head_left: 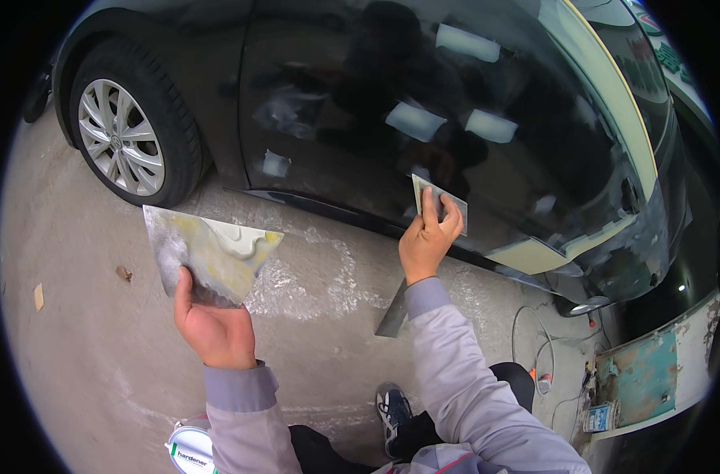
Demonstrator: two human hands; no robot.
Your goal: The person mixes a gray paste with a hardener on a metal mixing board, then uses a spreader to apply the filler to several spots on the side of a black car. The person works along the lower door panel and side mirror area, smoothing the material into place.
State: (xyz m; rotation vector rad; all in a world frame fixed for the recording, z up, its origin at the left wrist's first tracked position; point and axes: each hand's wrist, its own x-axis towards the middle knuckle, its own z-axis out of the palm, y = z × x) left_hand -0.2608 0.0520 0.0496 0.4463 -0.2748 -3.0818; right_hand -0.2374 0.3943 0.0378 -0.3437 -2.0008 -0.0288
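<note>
My left hand (214, 328) grips a flat mixing board (198, 249) by its lower edge, thumb on top. Pale putty (238, 237) lies on the board's right part, with yellowish and grey smears around it. Against the dark car door (336, 150) my right hand (431, 237) presses a putty spreader (420, 189), fingers stretched along its back. Several whitish putty patches (416, 122) show on the door above the spreader, and a smaller patch (276, 163) sits at the lower left. Just what lies under the spreader's edge is hidden.
A car wheel (121, 138) stands at the left. Yellow masking paper (530, 254) edges the car's right side. A cable (545, 340) lies on the floor at the right, near a worn turquoise panel (640, 375) with a small can (599, 417). A white tub (190, 450) stands by my left forearm.
</note>
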